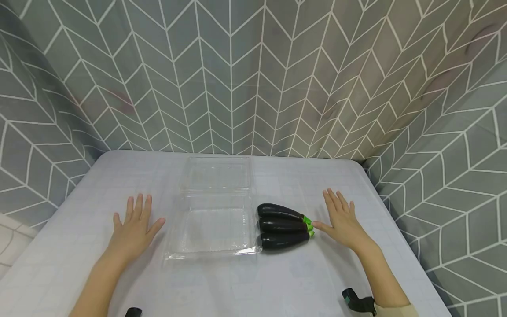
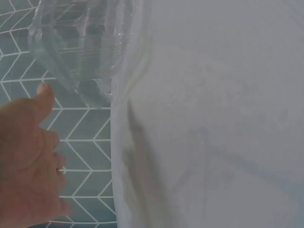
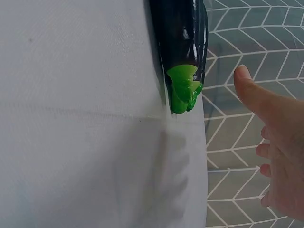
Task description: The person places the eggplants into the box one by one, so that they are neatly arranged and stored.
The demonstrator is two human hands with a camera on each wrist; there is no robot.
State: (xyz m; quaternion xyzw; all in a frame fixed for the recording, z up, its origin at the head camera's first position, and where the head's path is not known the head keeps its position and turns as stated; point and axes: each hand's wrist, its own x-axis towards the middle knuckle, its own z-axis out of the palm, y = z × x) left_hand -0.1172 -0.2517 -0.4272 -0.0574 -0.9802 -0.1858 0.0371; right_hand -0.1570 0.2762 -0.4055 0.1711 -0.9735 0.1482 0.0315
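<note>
Three dark eggplants (image 1: 279,226) with green stem ends lie side by side on the table; the right wrist view shows a glossy eggplant (image 3: 183,38) up close. Left of them sits a clear plastic clamshell box (image 1: 217,224), its lid (image 1: 218,172) laid back toward the wall. My left hand (image 1: 132,235), also in the left wrist view (image 2: 28,161), is spread with straight fingers, left of the box and holding nothing. My right hand (image 1: 343,222) spreads just right of the stem ends, its thumb close to them, and grips nothing.
A white cloth covers the table (image 1: 222,290). Behind and at the sides hangs a grey-green curtain (image 1: 245,79) with white chevron lines. Black wrist devices (image 1: 358,303) show at the lower edge of the head view.
</note>
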